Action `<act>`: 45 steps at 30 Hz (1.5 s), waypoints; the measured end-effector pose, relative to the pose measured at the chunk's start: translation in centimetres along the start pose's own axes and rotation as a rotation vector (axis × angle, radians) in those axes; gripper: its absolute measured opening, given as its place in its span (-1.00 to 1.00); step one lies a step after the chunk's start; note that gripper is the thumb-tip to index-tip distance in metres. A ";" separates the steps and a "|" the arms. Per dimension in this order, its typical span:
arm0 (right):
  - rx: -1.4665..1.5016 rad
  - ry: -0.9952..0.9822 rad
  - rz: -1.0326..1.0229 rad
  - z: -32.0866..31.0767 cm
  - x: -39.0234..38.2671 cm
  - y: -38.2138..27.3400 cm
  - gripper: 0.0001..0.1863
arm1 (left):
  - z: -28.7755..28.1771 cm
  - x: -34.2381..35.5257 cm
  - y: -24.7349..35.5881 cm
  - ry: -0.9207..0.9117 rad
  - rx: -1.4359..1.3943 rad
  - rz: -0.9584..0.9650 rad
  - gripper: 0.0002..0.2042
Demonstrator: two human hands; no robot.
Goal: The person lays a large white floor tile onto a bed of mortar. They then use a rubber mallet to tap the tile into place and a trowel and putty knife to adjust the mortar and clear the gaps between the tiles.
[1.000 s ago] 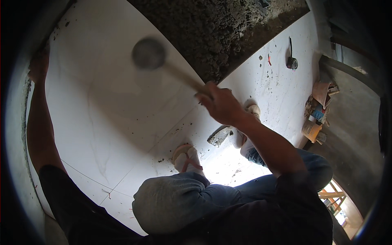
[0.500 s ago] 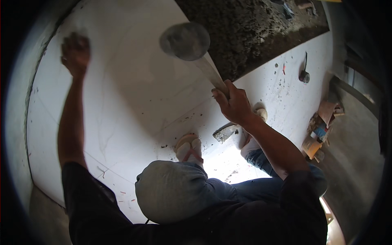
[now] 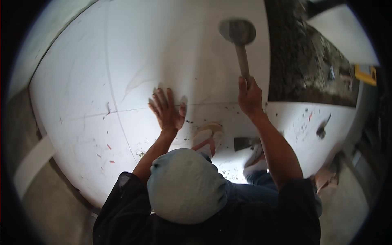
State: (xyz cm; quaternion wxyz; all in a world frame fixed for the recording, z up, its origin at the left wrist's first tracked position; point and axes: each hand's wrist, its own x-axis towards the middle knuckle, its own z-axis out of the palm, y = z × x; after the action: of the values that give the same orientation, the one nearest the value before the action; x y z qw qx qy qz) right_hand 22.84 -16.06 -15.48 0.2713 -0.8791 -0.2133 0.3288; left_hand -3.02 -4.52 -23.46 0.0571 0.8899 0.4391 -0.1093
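My left hand [image 3: 166,110] lies spread on white marble-look floor tiles [image 3: 69,77], fingers apart, beside a grout line. My right hand [image 3: 250,96] grips the wooden handle [image 3: 241,57] of a mallet, whose grey, round head [image 3: 237,31] is held over the large tile at the edge of a dark mortar bed [image 3: 294,69]. Below my right hand, a flat metal trowel [image 3: 241,143] lies near my sandalled feet [image 3: 207,141]. My bent knee [image 3: 185,183] is between my forearms.
A tape measure [image 3: 321,131] and small red bits [image 3: 109,147] lie on the tiles. A yellow tool [image 3: 365,74] sits beside the mortar at upper right. A wall [image 3: 45,32] borders the tiles at left; brownish debris [image 3: 326,181] lies at lower right.
My left hand has moved from the far-left edge rightward, onto the tile near the middle. The mallet in my right hand has swung rightward and more upright. The view has turned.
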 end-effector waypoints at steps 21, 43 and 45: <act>0.043 0.333 -0.121 0.2 -5.9 6.0 -0.34 | -1.8 3.4 -4.2 0.172 -0.294 -0.562 -0.19; 0.266 0.119 0.448 -0.4 -7.9 11.8 -0.62 | -2.0 3.8 10.8 -0.065 -0.529 0.505 -0.19; 0.339 0.199 0.230 -0.6 -8.0 7.9 -0.57 | -2.0 3.7 10.3 -0.098 -0.495 0.427 -0.19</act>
State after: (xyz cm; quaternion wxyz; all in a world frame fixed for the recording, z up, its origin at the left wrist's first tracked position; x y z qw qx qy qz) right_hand 19.21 -26.70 -16.24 0.3954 -0.8676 -0.0255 0.3005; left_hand 7.63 -7.55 -22.38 0.3145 0.9147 0.2524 -0.0273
